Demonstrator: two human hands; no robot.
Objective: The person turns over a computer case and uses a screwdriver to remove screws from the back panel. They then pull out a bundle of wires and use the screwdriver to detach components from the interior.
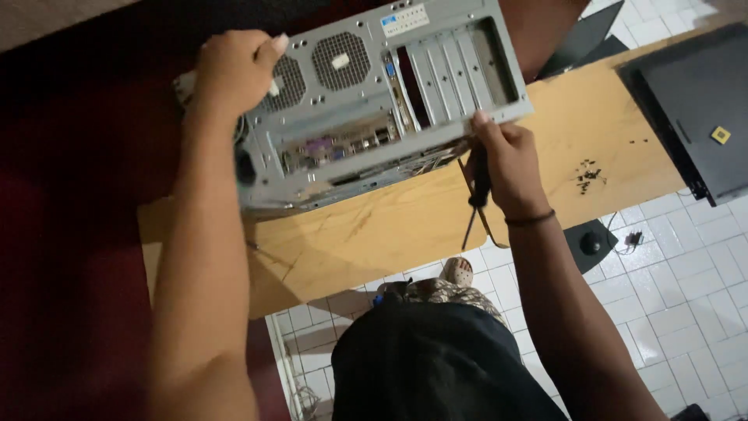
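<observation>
A grey metal desktop computer case (366,101) stands on a wooden table (374,230), its rear panel with fan grilles, ports and expansion slots turned up toward me. My left hand (234,70) grips the case's upper left corner. My right hand (502,160) grips the case's lower right edge and also holds a dark-handled screwdriver (477,199), whose shaft points down past my wrist. A dark band circles my right wrist.
A black flat device (697,109) with a small yellow square lies at the table's right end. Several small dark screws (588,175) are scattered on the wood. Below is white tiled floor (686,281), a round black object (590,243) and my foot (456,273).
</observation>
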